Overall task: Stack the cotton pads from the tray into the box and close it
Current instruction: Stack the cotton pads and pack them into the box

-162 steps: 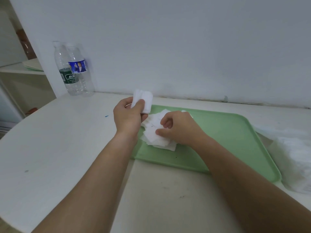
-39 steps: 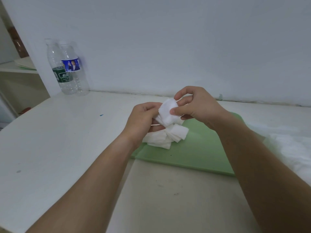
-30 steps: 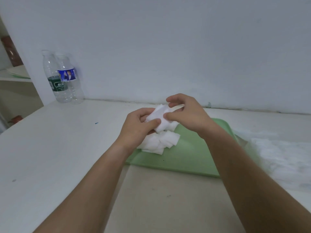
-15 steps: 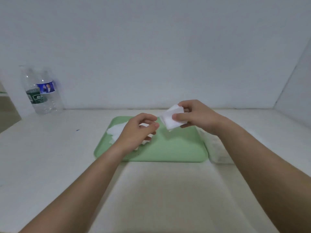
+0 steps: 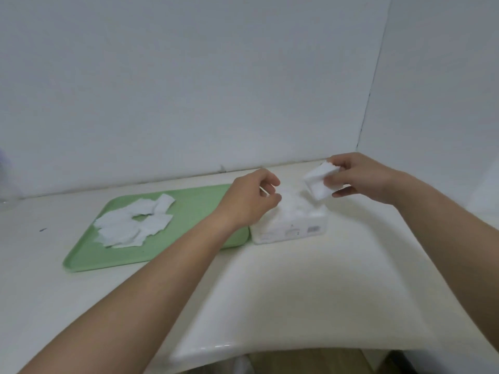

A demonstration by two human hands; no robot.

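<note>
Several white cotton pads lie loosely piled on the left half of a green tray. A white box stands against the tray's right edge, with white material showing at its top. My right hand pinches a small stack of cotton pads just above the box's right end. My left hand hovers at the box's top left edge with its fingers curled. Whether its fingertips pinch the box's top is not clear.
The white table meets walls at the back and the right, forming a corner behind the box. The table's front edge runs along the bottom of the view. A small dark mark sits left of the tray.
My view has swung to the right. My right hand has carried the stack of pads from over the tray to above the box, and my left hand has followed to the box's left edge.
</note>
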